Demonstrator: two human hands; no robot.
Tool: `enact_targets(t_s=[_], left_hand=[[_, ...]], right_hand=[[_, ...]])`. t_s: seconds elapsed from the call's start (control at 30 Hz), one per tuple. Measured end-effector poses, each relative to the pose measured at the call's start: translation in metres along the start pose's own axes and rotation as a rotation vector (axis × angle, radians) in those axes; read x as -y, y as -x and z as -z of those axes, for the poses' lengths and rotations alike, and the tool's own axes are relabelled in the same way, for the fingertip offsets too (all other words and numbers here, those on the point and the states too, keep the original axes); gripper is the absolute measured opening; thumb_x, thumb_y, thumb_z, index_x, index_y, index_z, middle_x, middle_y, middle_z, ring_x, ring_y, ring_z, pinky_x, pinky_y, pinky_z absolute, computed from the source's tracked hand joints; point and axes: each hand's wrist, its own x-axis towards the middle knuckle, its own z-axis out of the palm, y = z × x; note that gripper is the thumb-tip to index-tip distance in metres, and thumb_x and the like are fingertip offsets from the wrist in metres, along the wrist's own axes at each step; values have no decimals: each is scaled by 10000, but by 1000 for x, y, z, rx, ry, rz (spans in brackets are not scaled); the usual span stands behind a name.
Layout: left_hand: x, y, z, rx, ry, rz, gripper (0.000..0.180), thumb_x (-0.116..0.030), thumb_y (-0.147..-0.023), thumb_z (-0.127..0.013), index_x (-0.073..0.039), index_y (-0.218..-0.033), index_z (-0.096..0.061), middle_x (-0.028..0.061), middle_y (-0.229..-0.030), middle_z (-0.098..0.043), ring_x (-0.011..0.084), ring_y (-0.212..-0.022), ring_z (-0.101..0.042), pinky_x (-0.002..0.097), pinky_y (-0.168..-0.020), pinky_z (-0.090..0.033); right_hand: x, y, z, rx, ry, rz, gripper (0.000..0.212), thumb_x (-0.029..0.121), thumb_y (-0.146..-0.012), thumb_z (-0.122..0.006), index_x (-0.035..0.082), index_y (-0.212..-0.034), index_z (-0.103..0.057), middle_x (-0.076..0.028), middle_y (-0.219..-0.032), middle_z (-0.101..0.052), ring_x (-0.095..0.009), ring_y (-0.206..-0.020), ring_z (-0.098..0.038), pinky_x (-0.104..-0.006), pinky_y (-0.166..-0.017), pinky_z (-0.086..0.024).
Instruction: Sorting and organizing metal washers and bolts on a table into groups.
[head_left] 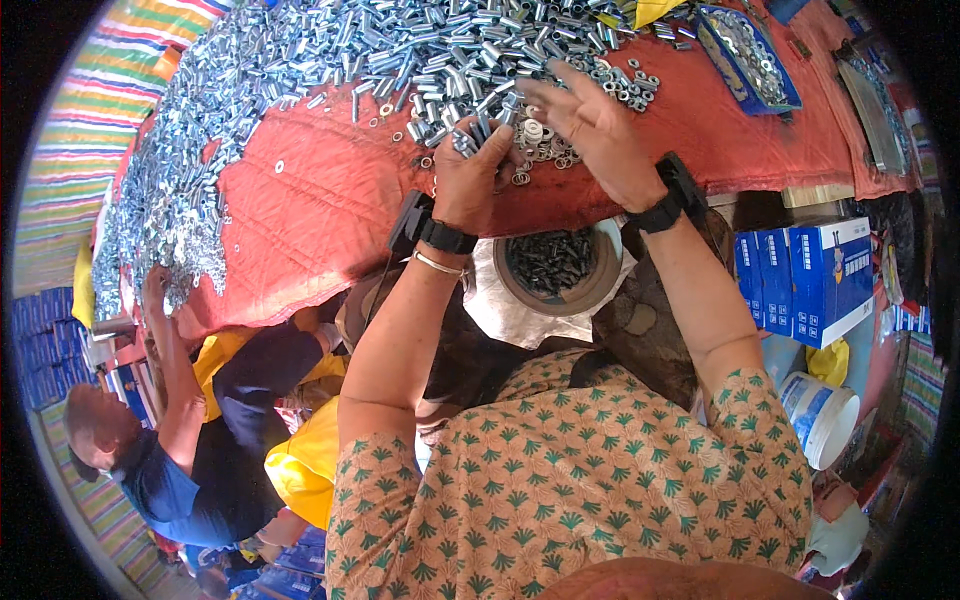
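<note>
Silvery metal sleeves (463, 146) are clasped in the curled left hand (470, 180); right hand (597, 135) is held spread just beside, contact unclear. Loose washers (533, 131) and a heap of sleeves (430, 50) are spread nearby on red cloth (320, 190). Dark small parts (551, 262) are contained in a round tub (603, 285), nearer the body.

The metal tubes (440, 60) were silver, the cloth (320, 180) red, the tray (772, 107) blue, and the shirt (590, 480) peach with green leaf prints.
</note>
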Motion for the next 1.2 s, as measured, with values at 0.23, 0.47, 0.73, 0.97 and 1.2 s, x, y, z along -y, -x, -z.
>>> enact_targets(t_s=[0.23, 0.47, 0.73, 0.97, 1.2], left_hand=[[-5, -2, 9, -19, -48, -91, 86, -99, -856, -628, -61, -866, -552, 20, -661, -591, 70, -501, -496, 192, -415, -359], [-17, 13, 14, 399, -321, 145, 162, -162, -862, -641, -41, -964, -606, -10, -663, -573, 47, -522, -478, 188, -451, -355], [-30, 2, 16, 294, -278, 136, 209, -174, -926, -524, -30, -1066, -582, 24, -803, -637, 40, -556, -469, 163, -454, -339], [-40, -9, 26, 129, -129, 97, 82, -122, -918, -499, -61, -948, -543, 108, -897, -672, 64, -617, -524, 161, -476, -401], [-42, -13, 37, -25, -90, 78, 174, -134, -905, -533, -45, -1053, -556, 91, -938, -664, 91, -626, -557, 179, -479, -417]], right_hand=[[16, 18, -15, -89, 86, 56, 540, 78, -886, -558, -56, -1332, -284, -122, -1075, -620, -80, -855, -544, -215, -776, -438], [-4, -3, 37, -343, 84, 190, 455, 83, -899, -530, -4, -1319, -376, -85, -1015, -607, -143, -957, -564, -280, -876, -430], [-16, -8, 41, -243, 698, 164, 210, 112, -827, -603, 30, -1019, -621, -81, -916, -644, -176, -867, -618, -294, -773, -477], [-30, -23, 16, -133, 1056, 346, 160, 89, -800, -612, 53, -952, -650, -87, -870, -607, -242, -825, -607, -317, -721, -482], [-46, -37, -13, 119, 1316, 693, 216, 97, -737, -545, 70, -939, -616, -93, -878, -563, -279, -873, -574, -372, -758, -482]])
